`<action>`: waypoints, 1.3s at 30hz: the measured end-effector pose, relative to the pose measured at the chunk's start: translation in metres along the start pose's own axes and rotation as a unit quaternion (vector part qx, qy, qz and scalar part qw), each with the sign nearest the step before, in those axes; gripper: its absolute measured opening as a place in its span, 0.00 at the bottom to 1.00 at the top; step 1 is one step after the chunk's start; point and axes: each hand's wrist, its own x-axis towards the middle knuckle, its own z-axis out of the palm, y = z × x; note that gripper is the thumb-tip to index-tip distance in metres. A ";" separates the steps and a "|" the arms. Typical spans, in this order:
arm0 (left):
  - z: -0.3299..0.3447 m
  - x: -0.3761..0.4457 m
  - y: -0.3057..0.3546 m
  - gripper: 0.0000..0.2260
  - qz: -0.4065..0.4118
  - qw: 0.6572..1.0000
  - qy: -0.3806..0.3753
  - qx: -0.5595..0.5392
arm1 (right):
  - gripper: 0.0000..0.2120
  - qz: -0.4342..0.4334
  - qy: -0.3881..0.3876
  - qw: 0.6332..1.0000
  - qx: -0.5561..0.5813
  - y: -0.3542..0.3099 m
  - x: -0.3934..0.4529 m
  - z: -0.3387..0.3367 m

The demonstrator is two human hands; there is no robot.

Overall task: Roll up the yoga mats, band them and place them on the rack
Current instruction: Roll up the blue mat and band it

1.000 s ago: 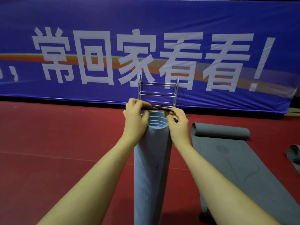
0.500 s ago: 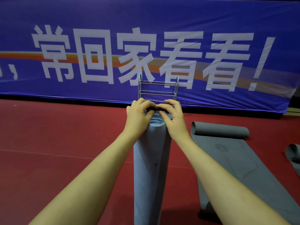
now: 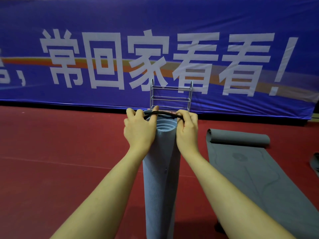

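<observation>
A rolled light-blue yoga mat (image 3: 161,178) stands upright in front of me, its spiral top end facing the camera. A black elastic band (image 3: 164,114) is stretched across that top end. My left hand (image 3: 139,129) grips the band's left part beside the roll. On the other side, my right hand (image 3: 187,129) pinches the band's right end. A small grey metal rack (image 3: 170,96) stands on the floor behind the roll, against the banner. A dark grey mat (image 3: 250,169) lies to the right, mostly flat with its far end rolled.
The floor (image 3: 60,161) is red. A long blue banner (image 3: 103,23) with white characters runs along the back. Part of another grey mat (image 3: 315,163) shows at the right edge.
My hands were together on top of the roll half a second ago. They have moved apart, stretching the band wide over the top end.
</observation>
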 end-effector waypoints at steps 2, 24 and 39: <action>-0.003 -0.002 0.002 0.21 -0.004 1.000 -0.005 -0.019 | 0.12 -0.005 0.009 1.000 -0.011 -0.002 -0.001 0.000; -0.004 -0.008 -0.032 0.14 0.006 0.949 -0.084 -0.305 | 0.13 -0.010 -0.058 0.998 0.037 0.014 -0.001 -0.023; -0.003 -0.006 -0.020 0.11 0.013 0.951 -0.080 -0.299 | 0.13 0.146 -0.005 0.968 0.204 -0.002 -0.005 -0.023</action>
